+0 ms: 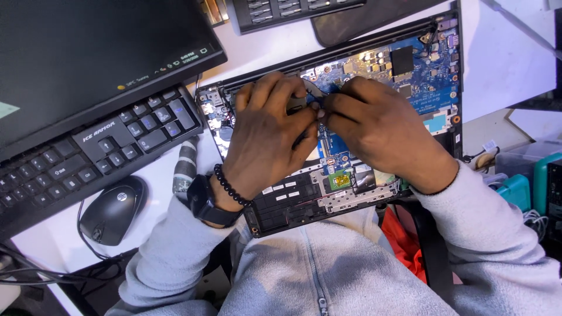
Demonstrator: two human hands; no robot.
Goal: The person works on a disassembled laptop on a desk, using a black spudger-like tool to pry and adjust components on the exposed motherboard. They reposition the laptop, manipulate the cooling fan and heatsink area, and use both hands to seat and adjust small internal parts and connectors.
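Both hands cover the middle of the opened laptop [410, 76], so the board beneath them is out of sight. Whatever the left hand [266, 131] and right hand [380, 131] pinch between their fingers [313, 114] is too small and too covered to tell. The laptop's near edge hangs off the tabletop [503, 58], over the grey sweater. The monitor [88, 52] is cut by the top and left edges, and the keyboard [93, 152] runs off the left. At the right edge, teal boxes [538, 178] are only partly seen.
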